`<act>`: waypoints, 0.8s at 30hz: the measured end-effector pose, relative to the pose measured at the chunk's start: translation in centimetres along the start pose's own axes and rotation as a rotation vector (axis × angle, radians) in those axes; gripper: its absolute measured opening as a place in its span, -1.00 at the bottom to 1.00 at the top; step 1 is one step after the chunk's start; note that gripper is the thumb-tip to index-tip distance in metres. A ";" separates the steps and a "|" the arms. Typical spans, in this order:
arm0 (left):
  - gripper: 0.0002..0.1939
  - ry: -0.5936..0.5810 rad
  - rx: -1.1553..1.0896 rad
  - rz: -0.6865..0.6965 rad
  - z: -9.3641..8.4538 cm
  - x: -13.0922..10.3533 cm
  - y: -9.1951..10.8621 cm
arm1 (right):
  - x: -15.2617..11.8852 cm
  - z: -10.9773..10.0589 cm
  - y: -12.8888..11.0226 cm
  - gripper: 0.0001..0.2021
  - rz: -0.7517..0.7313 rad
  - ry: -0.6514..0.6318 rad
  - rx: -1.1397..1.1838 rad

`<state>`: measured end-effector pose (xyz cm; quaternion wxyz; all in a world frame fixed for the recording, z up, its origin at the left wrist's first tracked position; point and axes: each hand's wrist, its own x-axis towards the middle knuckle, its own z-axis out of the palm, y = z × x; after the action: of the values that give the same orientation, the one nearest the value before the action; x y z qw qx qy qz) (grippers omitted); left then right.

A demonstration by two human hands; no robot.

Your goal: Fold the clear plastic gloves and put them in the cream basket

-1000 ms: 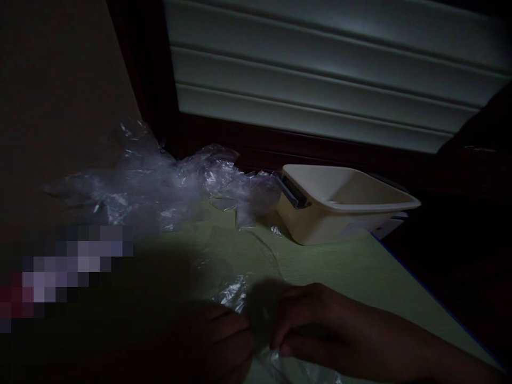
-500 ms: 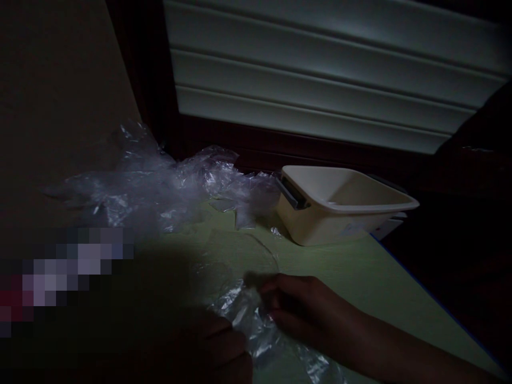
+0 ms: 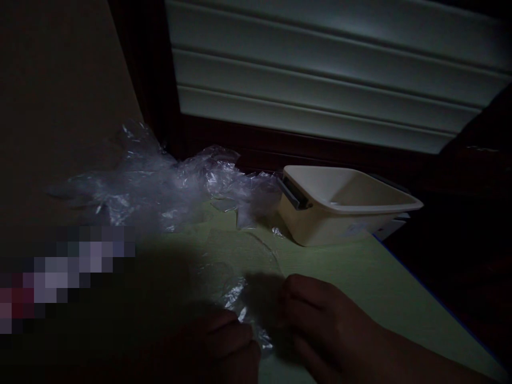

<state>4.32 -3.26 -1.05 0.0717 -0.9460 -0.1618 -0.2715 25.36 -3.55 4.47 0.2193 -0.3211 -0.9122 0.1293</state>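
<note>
Clear crinkled plastic film [image 3: 236,293] lies on the green table top [image 3: 340,277] between my two hands. At the bottom centre, my left hand [image 3: 228,341] is closed with its fingers curled beside the film; what it holds is hidden. My right hand [image 3: 316,320] is to the right of the film, its fingers curled, and its fingertips are too dark to show what they grip.
A heap of clear plastic bags [image 3: 160,186] covers the back left. A cream plastic bin [image 3: 324,224] with a dark handle stands at the back right near the blue table edge [image 3: 432,296]. Slatted panels [image 3: 320,85] rise behind. A blurred-out patch covers the lower left.
My right hand has shifted right and slightly nearer, with its fingers more curled. My left hand has moved slightly right. Less of the plastic film shows between them.
</note>
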 end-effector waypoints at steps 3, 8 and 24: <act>-0.72 -0.027 -0.020 0.039 1.1 0.0 -0.7 | 0.0 0.2 -0.2 -0.80 -0.117 -0.067 -0.052; -0.75 -0.032 -0.028 0.018 1.2 0.4 -1.1 | 0.1 1.6 0.6 -0.70 -0.261 -0.071 -0.173; -0.77 -0.028 -0.246 -0.296 -0.4 0.4 -0.6 | 0.5 1.0 0.2 -0.86 -0.209 -0.276 -0.125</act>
<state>4.22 -2.63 -0.52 -0.0874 -0.9172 -0.2658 -0.2836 24.69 -3.16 3.69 0.0840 -0.2167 -0.9683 0.0915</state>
